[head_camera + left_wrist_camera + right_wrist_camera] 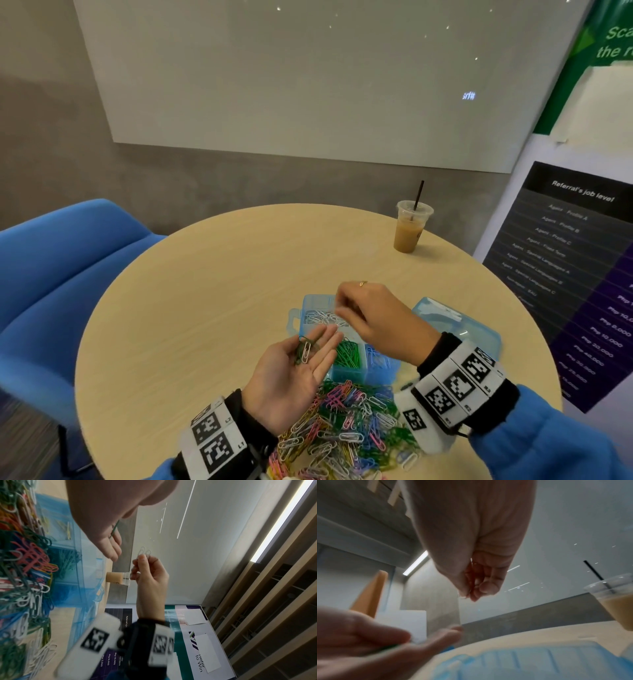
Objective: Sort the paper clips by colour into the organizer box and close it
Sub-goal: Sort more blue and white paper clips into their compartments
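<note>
The blue translucent organizer box (pixel 376 375) stands open on the round table, its lid (pixel 459 325) lying to the right. White clips (pixel 322 318), green clips (pixel 347 354) and blue clips (pixel 378 358) fill separate compartments. My right hand (pixel 346 308) hovers over the white compartment and pinches two white paper clips (pixel 145 552) between thumb and fingertips. My left hand (pixel 294 370) lies palm up beside the box, fingers relaxed, with a few green and white clips (pixel 304 350) resting on the palm. A mixed pile of coloured clips (pixel 349 421) lies in front of the box.
An iced coffee cup with a black straw (pixel 411 226) stands at the table's far right. A blue chair (pixel 68 274) sits to the left. The bare tabletop (pixel 205 291) stretches left of and behind the box. A poster stand (pixel 565 274) is at the right.
</note>
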The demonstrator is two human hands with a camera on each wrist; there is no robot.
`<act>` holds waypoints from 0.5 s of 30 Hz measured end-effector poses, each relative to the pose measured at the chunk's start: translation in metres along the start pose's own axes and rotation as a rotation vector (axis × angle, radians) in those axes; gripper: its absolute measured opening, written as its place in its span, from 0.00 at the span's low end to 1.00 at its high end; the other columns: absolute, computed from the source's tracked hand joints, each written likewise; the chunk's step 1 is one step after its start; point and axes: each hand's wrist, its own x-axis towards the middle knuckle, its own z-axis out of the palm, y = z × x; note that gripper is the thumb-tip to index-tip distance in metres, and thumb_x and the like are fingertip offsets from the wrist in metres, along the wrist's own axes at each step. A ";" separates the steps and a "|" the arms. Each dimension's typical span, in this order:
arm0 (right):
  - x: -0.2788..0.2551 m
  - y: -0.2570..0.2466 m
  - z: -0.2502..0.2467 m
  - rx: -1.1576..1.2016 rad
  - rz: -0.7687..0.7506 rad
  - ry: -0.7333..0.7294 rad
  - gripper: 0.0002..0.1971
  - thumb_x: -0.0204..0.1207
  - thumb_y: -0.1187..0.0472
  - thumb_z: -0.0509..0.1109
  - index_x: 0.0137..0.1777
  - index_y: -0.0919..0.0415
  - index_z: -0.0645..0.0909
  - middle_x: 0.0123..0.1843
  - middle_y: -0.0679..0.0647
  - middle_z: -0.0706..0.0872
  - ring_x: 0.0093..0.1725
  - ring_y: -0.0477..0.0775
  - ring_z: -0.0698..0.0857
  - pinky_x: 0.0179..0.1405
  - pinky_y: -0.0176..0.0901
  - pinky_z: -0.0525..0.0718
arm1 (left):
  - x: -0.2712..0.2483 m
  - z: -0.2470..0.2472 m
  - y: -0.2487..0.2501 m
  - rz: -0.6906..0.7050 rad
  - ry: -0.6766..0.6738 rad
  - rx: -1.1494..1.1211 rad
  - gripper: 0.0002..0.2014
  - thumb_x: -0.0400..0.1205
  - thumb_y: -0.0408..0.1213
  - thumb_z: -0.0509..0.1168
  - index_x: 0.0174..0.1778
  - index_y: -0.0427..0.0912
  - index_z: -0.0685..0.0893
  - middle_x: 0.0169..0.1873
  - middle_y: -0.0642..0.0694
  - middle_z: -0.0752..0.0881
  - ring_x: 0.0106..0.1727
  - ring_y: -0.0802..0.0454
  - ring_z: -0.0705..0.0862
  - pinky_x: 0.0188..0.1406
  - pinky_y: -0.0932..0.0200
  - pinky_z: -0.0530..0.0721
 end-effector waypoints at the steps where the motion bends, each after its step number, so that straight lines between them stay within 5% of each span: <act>1: 0.008 0.006 0.000 -0.016 0.056 0.038 0.04 0.83 0.62 0.65 0.46 0.59 0.76 0.39 0.48 0.77 0.38 0.46 0.73 0.41 0.37 0.69 | 0.001 0.000 0.000 -0.008 -0.001 0.014 0.20 0.91 0.37 0.48 0.69 0.27 0.77 0.62 0.31 0.85 0.67 0.37 0.82 0.68 0.45 0.80; 3: 0.021 0.018 0.003 -0.062 0.167 0.025 0.07 0.84 0.58 0.65 0.54 0.61 0.79 0.47 0.52 0.80 0.46 0.50 0.76 0.49 0.45 0.75 | 0.001 0.000 0.001 -0.022 -0.007 0.024 0.21 0.91 0.39 0.48 0.70 0.28 0.77 0.62 0.31 0.85 0.68 0.37 0.82 0.66 0.43 0.81; 6: 0.022 0.025 0.011 -0.181 0.204 -0.084 0.20 0.83 0.52 0.66 0.71 0.59 0.75 0.66 0.54 0.77 0.66 0.53 0.73 0.68 0.50 0.74 | -0.002 0.002 0.004 -0.024 -0.027 0.024 0.25 0.90 0.46 0.48 0.71 0.28 0.75 0.64 0.31 0.84 0.69 0.36 0.81 0.76 0.44 0.72; 10: 0.006 0.002 0.011 0.112 -0.107 -0.041 0.08 0.79 0.55 0.72 0.55 0.55 0.87 0.58 0.49 0.80 0.59 0.44 0.78 0.61 0.39 0.77 | -0.002 0.002 0.008 -0.014 -0.034 -0.005 0.28 0.89 0.50 0.49 0.69 0.26 0.74 0.65 0.27 0.82 0.70 0.36 0.79 0.79 0.43 0.67; 15: -0.006 -0.009 0.017 0.147 -0.216 -0.145 0.04 0.76 0.58 0.75 0.47 0.57 0.89 0.55 0.51 0.79 0.55 0.47 0.80 0.53 0.45 0.81 | -0.001 0.001 0.005 -0.050 -0.067 -0.039 0.32 0.89 0.53 0.47 0.72 0.23 0.72 0.64 0.28 0.82 0.66 0.40 0.79 0.79 0.54 0.64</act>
